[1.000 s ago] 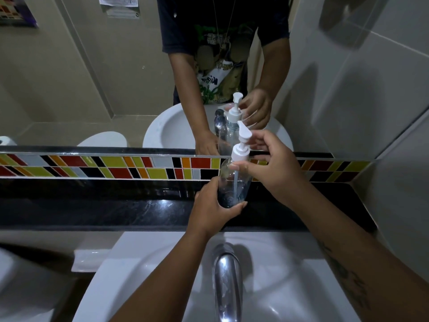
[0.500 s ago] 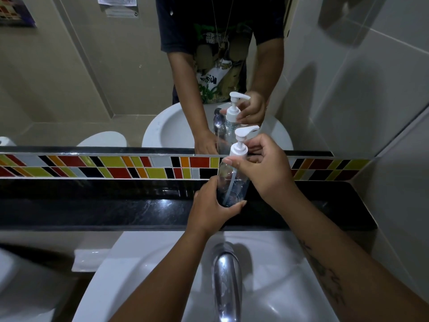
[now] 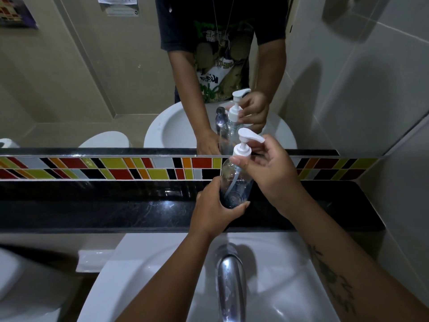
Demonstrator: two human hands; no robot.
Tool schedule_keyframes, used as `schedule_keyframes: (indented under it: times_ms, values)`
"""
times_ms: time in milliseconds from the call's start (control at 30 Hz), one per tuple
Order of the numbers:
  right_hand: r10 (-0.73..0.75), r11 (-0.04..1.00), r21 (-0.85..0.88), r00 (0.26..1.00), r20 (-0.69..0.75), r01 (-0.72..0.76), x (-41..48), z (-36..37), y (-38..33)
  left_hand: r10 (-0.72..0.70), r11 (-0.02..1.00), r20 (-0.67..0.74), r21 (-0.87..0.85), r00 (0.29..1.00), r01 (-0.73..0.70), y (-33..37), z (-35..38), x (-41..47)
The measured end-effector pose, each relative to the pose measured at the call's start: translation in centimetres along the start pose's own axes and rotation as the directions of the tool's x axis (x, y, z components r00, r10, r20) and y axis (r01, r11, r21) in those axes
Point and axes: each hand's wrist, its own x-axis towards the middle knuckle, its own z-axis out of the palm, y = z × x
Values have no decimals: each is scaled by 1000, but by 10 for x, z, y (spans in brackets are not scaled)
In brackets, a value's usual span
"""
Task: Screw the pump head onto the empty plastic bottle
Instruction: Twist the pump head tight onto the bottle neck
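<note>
Bottle [image 3: 235, 182], clear, empty and likely light, gripped low by my left hand [image 3: 214, 209], my right hand [image 3: 270, 169] pinching the white pump head [image 3: 242, 151] collar.

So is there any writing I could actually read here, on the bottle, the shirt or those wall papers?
None reads clearly.
Clear plastic bottle and white pump head: no label.
T-shirt print in the mirror: reversed lettering, illegible.
Wall notice and poster: too blurred.

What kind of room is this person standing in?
Most likely a bathroom or washroom: a white sink with a chrome tap, a wall mirror above it, and tiled walls.
</note>
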Motion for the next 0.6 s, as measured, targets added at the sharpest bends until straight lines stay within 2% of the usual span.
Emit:
schedule_keyframes:
  times_ms: [167, 400, 600]
  values:
    - [-42, 992, -120, 996, -79, 32, 2, 5, 2, 13, 1000, -7, -1, 1000, -13, 1, -1, 0]
    - [51, 999, -5, 992, 119, -50, -2, -8, -4, 17, 1000, -1, -13, 1000, -17, -1, -1, 0]
    - [13, 997, -81, 1000, 6, -12, 3, 4, -3, 25, 999, 25, -38, 999, -24, 2, -6, 0]
